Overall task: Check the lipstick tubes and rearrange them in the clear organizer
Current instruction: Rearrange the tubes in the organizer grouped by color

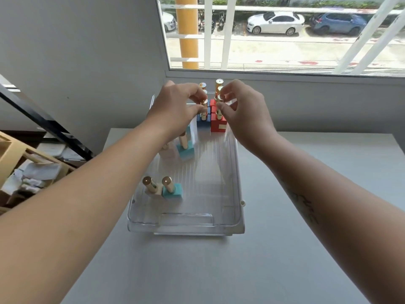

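From where I watch, my left hand [175, 108] pinches the gold stem of a blue-based lipstick tube [203, 116], standing upright at the far end of the clear organizer [237, 216] on the desk [306, 249]. Just beside it, my right hand [245, 113] pinches the red-based tube [218, 122] the same way. Both long axes are vertical, so I judge either must lift straight up.
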Demonstrator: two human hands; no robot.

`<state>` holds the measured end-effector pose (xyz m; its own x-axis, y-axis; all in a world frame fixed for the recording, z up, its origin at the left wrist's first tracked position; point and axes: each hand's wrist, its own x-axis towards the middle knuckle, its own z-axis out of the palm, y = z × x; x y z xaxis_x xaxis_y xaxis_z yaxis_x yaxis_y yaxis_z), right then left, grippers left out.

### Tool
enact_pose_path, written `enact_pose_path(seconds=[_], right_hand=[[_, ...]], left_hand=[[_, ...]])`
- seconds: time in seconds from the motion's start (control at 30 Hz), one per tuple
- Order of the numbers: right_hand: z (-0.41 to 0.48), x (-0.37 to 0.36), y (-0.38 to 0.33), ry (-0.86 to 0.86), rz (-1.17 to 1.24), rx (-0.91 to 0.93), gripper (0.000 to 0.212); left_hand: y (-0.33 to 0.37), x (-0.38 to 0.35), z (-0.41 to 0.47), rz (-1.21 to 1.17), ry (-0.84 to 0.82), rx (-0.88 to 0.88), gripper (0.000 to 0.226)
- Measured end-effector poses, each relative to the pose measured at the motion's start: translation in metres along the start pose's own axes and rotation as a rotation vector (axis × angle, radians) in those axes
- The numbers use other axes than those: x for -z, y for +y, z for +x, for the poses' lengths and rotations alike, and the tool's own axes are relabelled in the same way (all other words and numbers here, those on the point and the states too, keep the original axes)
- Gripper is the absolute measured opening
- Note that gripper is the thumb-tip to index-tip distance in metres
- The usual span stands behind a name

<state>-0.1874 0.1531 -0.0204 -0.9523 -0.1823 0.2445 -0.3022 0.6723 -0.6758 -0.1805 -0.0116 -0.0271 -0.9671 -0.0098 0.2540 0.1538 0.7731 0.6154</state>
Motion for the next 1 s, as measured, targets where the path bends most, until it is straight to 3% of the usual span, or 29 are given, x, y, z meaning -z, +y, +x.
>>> enact_pose_path(seconds=[0.17, 0.33, 0.5, 0.77, 1.0], right_hand=[[-0.004, 0.007, -0.003, 0.023, -0.001, 0.016, 0.029], [0.0, 0.015, -0.019, 0.091, -0.027, 0.144, 0.016], [0.007, -0.007, -0.043, -0.182, -0.082, 0.25, 0.018], [0.017, -0.042, -0.054, -0.288, -0.258, 0.099, 0.028], [0.017, -0.054, -0.066, -0.3, -0.369, -0.018, 0.021]], left_hand=[[0.0, 0.012, -0.004, 0.042, 0.018, -0.051, 0.029], [-0.011, 0.041, -0.01, 0.065, 0.041, -0.003, 0.017], [-0.029, 0.06, -0.022, 0.119, -0.081, 0.085, 0.019], [-0.056, 0.062, -0.024, 0.18, -0.061, 0.032, 0.028], [-0.072, 0.058, -0.01, 0.074, -0.107, -0.044, 0.011]])
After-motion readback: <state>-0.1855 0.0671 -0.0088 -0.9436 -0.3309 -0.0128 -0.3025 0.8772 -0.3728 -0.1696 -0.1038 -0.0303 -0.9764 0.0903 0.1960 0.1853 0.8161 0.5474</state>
